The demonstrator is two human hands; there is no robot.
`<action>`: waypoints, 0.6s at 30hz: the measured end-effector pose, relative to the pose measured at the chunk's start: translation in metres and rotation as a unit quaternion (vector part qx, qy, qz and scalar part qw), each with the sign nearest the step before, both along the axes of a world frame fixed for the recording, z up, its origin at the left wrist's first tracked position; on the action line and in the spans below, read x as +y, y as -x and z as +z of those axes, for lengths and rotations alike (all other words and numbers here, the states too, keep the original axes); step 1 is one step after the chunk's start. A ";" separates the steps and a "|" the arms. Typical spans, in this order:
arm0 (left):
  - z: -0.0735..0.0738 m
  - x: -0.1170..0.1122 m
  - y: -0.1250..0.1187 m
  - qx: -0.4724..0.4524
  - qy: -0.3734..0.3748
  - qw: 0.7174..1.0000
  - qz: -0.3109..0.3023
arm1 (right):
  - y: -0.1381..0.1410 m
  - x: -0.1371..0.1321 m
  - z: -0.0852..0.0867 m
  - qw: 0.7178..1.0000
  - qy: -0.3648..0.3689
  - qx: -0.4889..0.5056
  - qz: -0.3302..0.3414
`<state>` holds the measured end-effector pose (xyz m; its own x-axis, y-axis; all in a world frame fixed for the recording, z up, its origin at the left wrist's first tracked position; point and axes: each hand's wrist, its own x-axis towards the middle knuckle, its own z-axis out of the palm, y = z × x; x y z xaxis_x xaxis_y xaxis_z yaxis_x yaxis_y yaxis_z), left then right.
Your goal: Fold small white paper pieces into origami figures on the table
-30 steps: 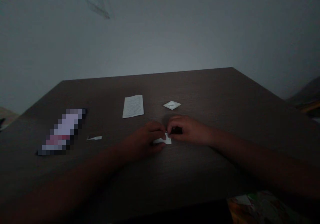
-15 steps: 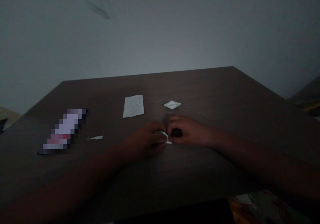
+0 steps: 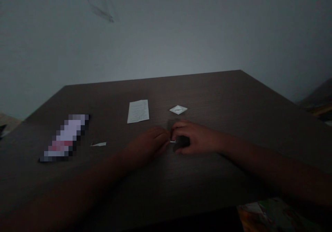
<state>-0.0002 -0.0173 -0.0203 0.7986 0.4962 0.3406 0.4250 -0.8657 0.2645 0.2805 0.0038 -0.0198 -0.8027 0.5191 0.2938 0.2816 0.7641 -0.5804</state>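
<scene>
My left hand (image 3: pixel 149 144) is closed near the table's middle, its fingers wrapped round a small piece of white paper (image 3: pixel 172 141). Only a thin white edge of that paper shows; the rest is hidden by the fingers. Facing it, my right hand (image 3: pixel 197 137) curves with its fingertips against the left hand's fingers and the paper edge. A dark gap separates its thumb from its index finger. Just beyond the right hand lies a folded white paper boat (image 3: pixel 178 110), diamond-shaped from above. A printed paper sheet (image 3: pixel 138 111) rests flat to the boat's left.
A phone (image 3: pixel 66 137) with a blurred-out screen lies at the left of the dark wooden table (image 3: pixel 207 90). Between it and my left hand is a torn white scrap (image 3: pixel 99 144). A clear plastic bag (image 3: pixel 98 3) hangs on the grey wall.
The paper between my hands is now mostly covered by my left fingers, which have closed together. My right thumb has moved away from the paper and its index finger.
</scene>
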 end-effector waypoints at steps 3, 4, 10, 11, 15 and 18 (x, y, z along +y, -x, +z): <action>0.001 -0.002 0.000 -0.019 0.006 1.000 0.019 | 0.003 0.000 -0.007 0.999 -0.037 0.029 -0.023; 0.002 -0.003 0.000 -0.031 0.005 0.999 0.020 | 0.004 0.000 -0.008 0.997 -0.053 0.039 -0.028; 0.005 -0.004 0.000 -0.077 -0.026 0.996 0.022 | 0.006 -0.004 -0.002 0.975 -0.187 0.105 -0.051; 0.006 -0.004 0.001 -0.077 -0.032 0.996 0.025 | 0.007 -0.005 0.000 0.969 -0.211 0.112 -0.054; 0.011 -0.005 0.001 -0.095 -0.073 0.993 0.012 | 0.008 -0.008 0.005 0.948 -0.292 0.117 -0.056; 0.014 -0.006 0.001 -0.097 -0.108 0.989 0.007 | 0.009 -0.012 0.008 0.941 -0.318 0.105 -0.056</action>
<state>-0.0012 -0.0228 -0.0061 0.7017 0.4052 0.5861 0.3960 -0.9056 0.1520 0.2714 -0.0078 -0.0117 -0.6428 0.2625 0.7197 0.3102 0.9482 -0.0689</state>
